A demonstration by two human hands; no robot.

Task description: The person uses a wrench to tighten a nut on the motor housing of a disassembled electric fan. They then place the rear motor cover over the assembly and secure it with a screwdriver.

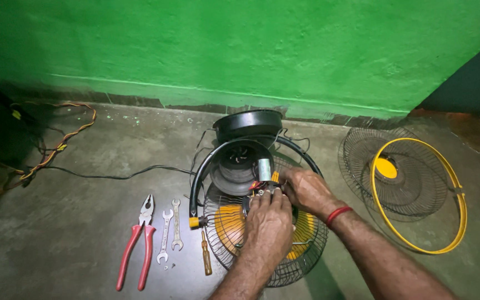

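A fan motor [239, 166] was pictured lying on a concrete floor [73, 233] below a green wall [251, 50], worked on by two bare hands. The left hand [268, 225] was laid over the motor's wiring [259, 186], its fingers curled down onto the red and yellow leads; whether anything was pinched in its grip could not be told. The right hand [305, 189], a red band [338, 214] at its wrist, was closed about the same wire cluster just beside a small grey capacitor [264, 169]. The motor was seen resting in a black hoop stand [195, 183], above a wire grille [306, 244] with yellow blades [226, 222] showing through it. A black cover [248, 123] was set just behind. Laid out left of the fan were a screwdriver [206, 254], two spanners [170, 230] and red-handled pliers [138, 244]. A second grille [412, 183] with a yellow rim was placed well apart at the right. Loose cables [56, 147] were trailed across the floor at left.
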